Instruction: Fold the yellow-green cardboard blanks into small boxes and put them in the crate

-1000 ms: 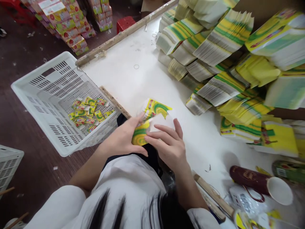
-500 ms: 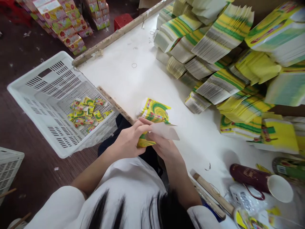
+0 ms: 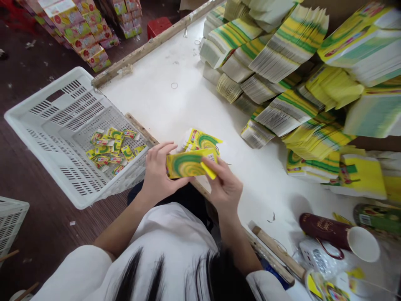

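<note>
A small yellow cardboard box with a green swirl is held between my two hands, above the table's near edge. My left hand is closed on its left end, thumb along the lower side. With the fingers of my right hand I grip the right end, where a yellow flap sticks out beside a barcode. Just behind it, a stack of flat printed cartons lies on the white table, partly covered by the held box.
To the left, a white plastic crate holds several small yellow boxes. Bundles of flat cartons are piled at the right. A maroon mug lies near a power strip. Wooden strips edge the table.
The carton has turned from an edge-on view with a pale flap raised to its swirl side facing up. My hands have moved apart to its two ends.
</note>
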A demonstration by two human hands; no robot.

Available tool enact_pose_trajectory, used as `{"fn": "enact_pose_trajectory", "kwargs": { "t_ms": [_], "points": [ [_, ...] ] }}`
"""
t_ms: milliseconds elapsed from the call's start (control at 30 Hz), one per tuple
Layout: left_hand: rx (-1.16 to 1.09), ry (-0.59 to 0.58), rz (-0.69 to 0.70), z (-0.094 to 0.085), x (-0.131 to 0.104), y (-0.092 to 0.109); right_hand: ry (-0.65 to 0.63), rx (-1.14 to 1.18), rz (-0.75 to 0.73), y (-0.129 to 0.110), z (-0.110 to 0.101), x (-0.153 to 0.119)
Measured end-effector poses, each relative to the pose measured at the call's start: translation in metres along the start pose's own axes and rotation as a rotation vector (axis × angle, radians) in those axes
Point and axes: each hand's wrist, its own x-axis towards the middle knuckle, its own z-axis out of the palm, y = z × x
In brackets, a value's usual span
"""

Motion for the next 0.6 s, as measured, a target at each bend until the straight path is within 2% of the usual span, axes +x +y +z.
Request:
{"fn": "enact_pose_trajectory", "kwargs": {
  "t_ms": [67, 133, 200, 267, 367, 600],
  "points": [
    [-0.18, 0.042, -0.126, -0.002, -0.001, 0.002, -0.008, 0.027, -0.012, 0.003, 0.0, 0.001],
    [-0.518, 0.111, -0.256, -0.002, -0.002, 0.006, -0.116, -0.004, -0.093, 0.004, 0.003, 0.002],
    [-0.82, 0.245, -0.362, 0.001, -0.001, 0.011, -0.177, -0.087, -0.171, 0.002, 0.008, 0.001],
    [-0.993, 0.374, -0.424, 0.003, 0.004, 0.017, -0.166, -0.151, -0.215, 0.001, 0.013, -0.001],
    [-1.069, 0.454, -0.468, 0.005, 0.012, 0.024, -0.136, -0.137, -0.259, 0.0, 0.017, -0.002],
    [-1.084, 0.425, -0.532, 0.011, 0.012, 0.028, -0.256, -0.098, -0.189, 0.0, 0.012, 0.005]
  ]
}}
